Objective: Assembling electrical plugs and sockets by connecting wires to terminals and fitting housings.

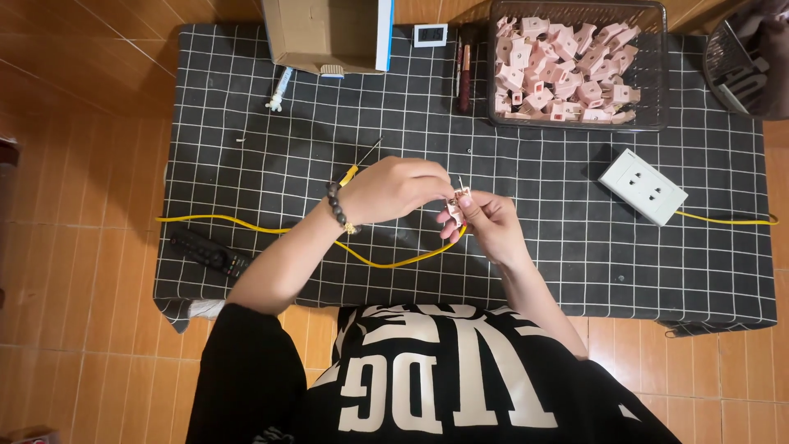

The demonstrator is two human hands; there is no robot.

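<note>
Hands (444, 205) pinching pink plug (456, 207) mid-mat (246, 164)

on the black grid-patterned cloth (246, 164): an open cardboard box (320, 33), a white rectangular wall socket (642, 186), a black remote control (209, 253).

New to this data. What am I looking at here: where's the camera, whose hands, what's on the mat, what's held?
One picture, from a camera worn on a person's head, looking straight down at their own bare hands. No machine here. The left hand, with a bead bracelet, and the right hand together hold a small pink plug part over a black gridded mat. A yellow cable runs under the hands. On the mat: a basket full of similar pink parts, a white socket block, a cardboard box, a screwdriver, and a dark remote.
</note>
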